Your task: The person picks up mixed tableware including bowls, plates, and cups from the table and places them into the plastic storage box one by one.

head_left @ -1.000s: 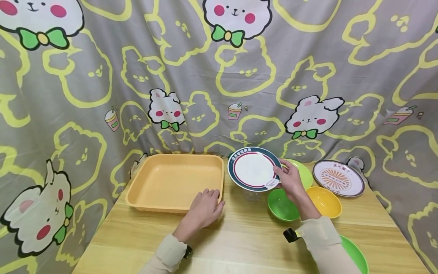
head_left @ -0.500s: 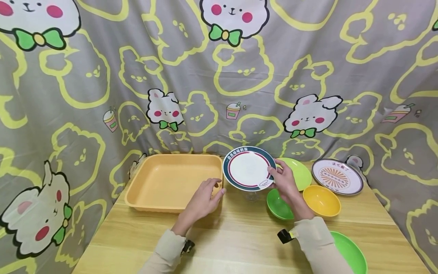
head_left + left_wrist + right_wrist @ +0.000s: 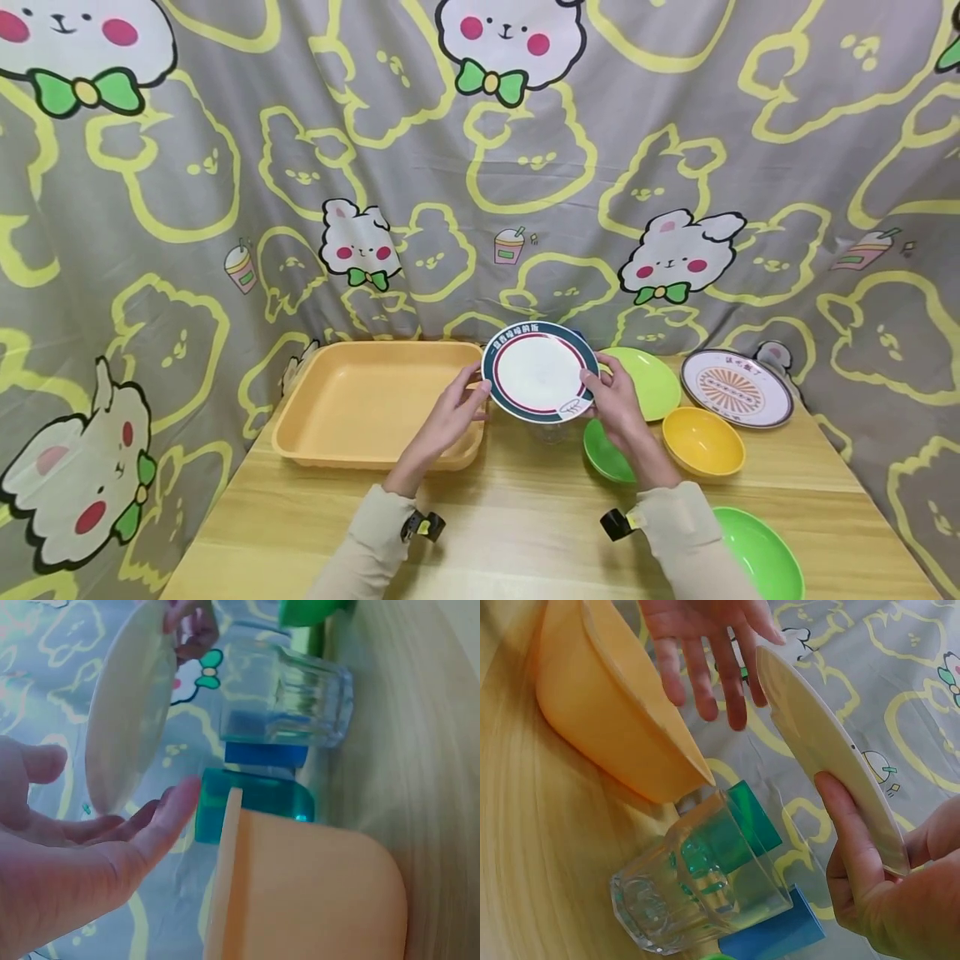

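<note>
A white plate (image 3: 536, 372) with a dark teal rim and a red ring is held up above the table. My right hand (image 3: 618, 396) grips its right edge, thumb on top and fingers underneath, as the right wrist view shows. At the opposite edge is my left hand (image 3: 450, 412), its fingers extended. In the left wrist view that hand's fingers (image 3: 176, 814) reach just below the plate's edge, with the thumb spread away. Beneath the plate a clear glass (image 3: 697, 877) stands on the table, mostly hidden in the head view.
An orange basin (image 3: 367, 408) stands on the left. Behind the glass are a teal cup (image 3: 259, 799) and a blue object (image 3: 772, 930). To the right lie a green bowl (image 3: 606, 454), a yellow bowl (image 3: 705, 442), a lime plate (image 3: 654, 387), a patterned plate (image 3: 738, 390) and another green bowl (image 3: 761, 554).
The right hand has brought the plate slightly left. My left hand has risen from the basin's right edge to the plate's left edge, its fingers opening out.
</note>
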A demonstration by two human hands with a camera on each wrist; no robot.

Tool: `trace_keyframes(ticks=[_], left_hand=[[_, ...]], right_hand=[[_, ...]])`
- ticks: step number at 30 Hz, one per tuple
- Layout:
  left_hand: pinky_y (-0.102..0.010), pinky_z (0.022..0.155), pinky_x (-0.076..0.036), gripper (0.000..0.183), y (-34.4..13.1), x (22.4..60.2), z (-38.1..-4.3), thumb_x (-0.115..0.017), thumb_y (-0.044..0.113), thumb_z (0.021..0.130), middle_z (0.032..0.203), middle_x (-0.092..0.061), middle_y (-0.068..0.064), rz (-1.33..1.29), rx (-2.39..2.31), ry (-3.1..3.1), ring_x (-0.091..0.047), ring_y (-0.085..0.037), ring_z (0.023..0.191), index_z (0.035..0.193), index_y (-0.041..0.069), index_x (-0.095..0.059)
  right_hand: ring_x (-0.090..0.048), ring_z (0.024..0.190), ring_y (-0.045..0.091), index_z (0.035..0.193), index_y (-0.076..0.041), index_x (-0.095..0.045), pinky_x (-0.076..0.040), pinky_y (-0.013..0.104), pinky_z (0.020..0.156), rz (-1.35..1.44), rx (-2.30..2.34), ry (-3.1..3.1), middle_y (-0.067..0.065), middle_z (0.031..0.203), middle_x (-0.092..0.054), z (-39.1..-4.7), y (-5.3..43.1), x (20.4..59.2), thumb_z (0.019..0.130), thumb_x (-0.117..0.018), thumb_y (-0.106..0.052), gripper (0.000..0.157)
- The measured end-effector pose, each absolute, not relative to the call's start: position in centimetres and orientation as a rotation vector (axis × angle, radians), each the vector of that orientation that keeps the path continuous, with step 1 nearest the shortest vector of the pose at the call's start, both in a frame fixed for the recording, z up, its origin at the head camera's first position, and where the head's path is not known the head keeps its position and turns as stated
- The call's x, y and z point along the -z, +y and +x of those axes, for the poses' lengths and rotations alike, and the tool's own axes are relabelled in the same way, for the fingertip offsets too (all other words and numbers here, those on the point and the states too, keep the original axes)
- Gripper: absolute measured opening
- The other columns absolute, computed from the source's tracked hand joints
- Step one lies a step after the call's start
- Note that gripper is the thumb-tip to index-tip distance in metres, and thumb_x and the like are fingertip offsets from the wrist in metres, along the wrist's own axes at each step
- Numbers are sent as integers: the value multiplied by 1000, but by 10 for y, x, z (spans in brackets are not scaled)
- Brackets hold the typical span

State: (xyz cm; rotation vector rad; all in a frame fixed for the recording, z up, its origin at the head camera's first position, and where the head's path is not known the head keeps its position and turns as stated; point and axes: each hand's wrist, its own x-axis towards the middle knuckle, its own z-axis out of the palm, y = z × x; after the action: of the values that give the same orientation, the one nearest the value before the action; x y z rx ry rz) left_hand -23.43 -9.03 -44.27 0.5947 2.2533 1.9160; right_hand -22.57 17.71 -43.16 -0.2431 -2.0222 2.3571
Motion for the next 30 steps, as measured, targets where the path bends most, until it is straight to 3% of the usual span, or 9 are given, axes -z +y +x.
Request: trace_keyframes(ticks=[7,13,20,30], left_hand=[[-46,82,-62,53,-88,444,-236,-50,24,110,154,-40,-16,493,-2072,2037,-57,-37,126,158,10,-33],[-44,81,-63,55,-86,442,-236,-52,12,108,151,-43,-22,487,-2180,1962,-61,-33,118,158,4,-32],[-32,74,-63,58,-83,439,-238,-53,-3,99,142,-46,-25,333,-2233,1938,-62,-25,107,155,-1,-37],[-28,60,-61,57,-84,436,-242,-56,-4,98,141,-47,-24,232,-2212,1979,-65,-25,102,153,-2,-39]], right_hand=[[-65,66,12,153,0,-31,-60,28,56,-267,-2348,-2022,12,103,-59,-224,172,436,108,-46,-5,48],[-65,66,12,153,0,-32,-59,28,54,-262,-2335,-2025,14,103,-59,-222,170,437,108,-48,-6,48],[-65,66,12,153,-1,-36,-60,28,54,-248,-2302,-2070,15,104,-60,-221,170,440,107,-49,-6,47],[-65,62,12,150,0,-41,-57,26,49,-223,-2286,-2127,20,108,-63,-223,167,442,107,-51,-5,45]])
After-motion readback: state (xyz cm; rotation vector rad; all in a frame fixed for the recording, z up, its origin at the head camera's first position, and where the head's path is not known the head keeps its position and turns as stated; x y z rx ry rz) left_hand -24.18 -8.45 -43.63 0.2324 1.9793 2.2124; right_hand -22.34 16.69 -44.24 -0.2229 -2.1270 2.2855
